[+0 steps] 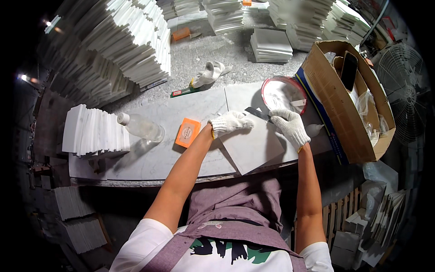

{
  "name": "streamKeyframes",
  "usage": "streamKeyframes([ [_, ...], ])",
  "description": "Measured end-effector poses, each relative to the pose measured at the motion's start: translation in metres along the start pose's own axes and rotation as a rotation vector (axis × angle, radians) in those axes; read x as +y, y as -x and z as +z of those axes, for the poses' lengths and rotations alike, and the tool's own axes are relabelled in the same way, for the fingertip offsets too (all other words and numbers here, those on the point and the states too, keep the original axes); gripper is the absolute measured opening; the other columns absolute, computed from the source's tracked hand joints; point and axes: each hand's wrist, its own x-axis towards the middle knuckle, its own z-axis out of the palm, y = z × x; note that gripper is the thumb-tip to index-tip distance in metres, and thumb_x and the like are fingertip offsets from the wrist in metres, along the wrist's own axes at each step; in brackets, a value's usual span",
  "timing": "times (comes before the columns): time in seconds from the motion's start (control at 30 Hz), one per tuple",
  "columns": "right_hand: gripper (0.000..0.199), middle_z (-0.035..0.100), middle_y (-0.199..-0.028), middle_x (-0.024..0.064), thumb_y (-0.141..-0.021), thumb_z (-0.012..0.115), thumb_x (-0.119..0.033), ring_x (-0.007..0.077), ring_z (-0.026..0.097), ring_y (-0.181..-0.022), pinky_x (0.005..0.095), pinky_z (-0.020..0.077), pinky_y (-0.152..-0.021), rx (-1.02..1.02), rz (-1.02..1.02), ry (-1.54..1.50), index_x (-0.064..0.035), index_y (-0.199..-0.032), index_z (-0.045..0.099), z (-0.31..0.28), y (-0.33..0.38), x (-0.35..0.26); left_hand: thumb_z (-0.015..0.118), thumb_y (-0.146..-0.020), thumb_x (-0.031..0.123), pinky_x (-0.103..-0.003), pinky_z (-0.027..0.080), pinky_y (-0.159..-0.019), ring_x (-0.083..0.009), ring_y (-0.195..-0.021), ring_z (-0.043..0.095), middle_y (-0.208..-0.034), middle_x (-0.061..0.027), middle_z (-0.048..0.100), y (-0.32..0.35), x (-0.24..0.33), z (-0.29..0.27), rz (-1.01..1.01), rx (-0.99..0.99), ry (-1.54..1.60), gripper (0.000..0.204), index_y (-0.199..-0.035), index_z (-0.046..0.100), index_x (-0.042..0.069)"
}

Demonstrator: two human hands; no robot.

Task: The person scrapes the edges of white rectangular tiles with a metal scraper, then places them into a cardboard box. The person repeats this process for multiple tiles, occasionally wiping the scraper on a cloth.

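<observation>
A white knit glove covers my left hand (232, 124). Its fingers stretch toward the right and lie on a white marble-look tile (251, 148), which sits askew on the bench. My right hand (290, 126), gloved too, closes round a scraper with a flat dark blade (256, 113). The blade points left, low over the tile's far part; whether it touches is unclear. Just beyond the right hand stands a round red-rimmed tub (272, 85) of white paste, with a light flat piece (298, 103) at its side. Left of my left hand lies an orange box (187, 132).
A clear bottle (144, 128) leans on the left beside stacked white tiles (95, 130). Beyond are spare gloves (210, 75), a green-handled tool (183, 92) and tall tile stacks (131, 41). A cardboard carton (378, 154) borders the right, near a small white squeeze bottle (313, 130) and a fan (403, 77).
</observation>
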Motion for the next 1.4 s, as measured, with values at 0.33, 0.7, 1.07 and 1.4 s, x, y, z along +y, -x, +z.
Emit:
streamKeyframes([
  [0.33,0.02,0.068,-0.085,0.0033,-0.084,0.063,-0.007,0.0058,0.057,-0.065,0.0196,0.0458,-0.056,0.027,0.066,0.045,-0.0006,-0.102,0.068,-0.022,0.033,0.012,0.071,-0.082,0.021,-0.024,0.048,-0.064,-0.0093,-0.07,0.058,-0.076,-0.0043,0.063,0.006,0.012,0.003,-0.063,0.005,-0.074,0.02,-0.087,0.064,0.002],
  [0.7,0.021,0.067,-0.09,0.0025,-0.085,0.066,-0.011,0.009,0.058,-0.067,0.0224,0.0475,-0.061,0.416,-0.144,-0.077,-0.0015,-0.104,0.067,-0.023,0.034,0.028,0.071,-0.083,0.022,-0.024,0.048,-0.064,-0.0096,-0.07,0.058,-0.075,-0.0033,0.063,0.001,0.001,-0.001,-0.05,-0.034,0.021,0.022,-0.087,0.065,0.002],
  [1.07,0.017,0.066,-0.094,0.0081,-0.083,0.067,-0.02,0.0268,0.064,-0.088,0.0336,0.0509,-0.077,0.647,-0.523,0.692,-0.0131,-0.098,0.068,-0.006,0.007,0.023,0.07,-0.084,0.024,-0.023,0.046,-0.062,-0.0091,-0.067,0.057,-0.073,-0.0027,0.062,0.008,0.013,0.004,-0.04,-0.021,-0.029,0.021,-0.083,0.064,0.004],
  [1.4,0.025,0.057,-0.11,0.009,-0.081,0.072,-0.011,0.0184,0.061,-0.094,0.0281,0.0499,-0.084,0.882,-0.608,0.198,-0.0012,-0.103,0.067,-0.016,0.068,0.043,0.069,-0.084,0.03,-0.023,0.044,-0.065,-0.0088,-0.069,0.054,-0.075,-0.0007,0.061,0.008,0.01,0.005,-0.071,0.026,0.024,0.026,-0.084,0.065,0.004],
])
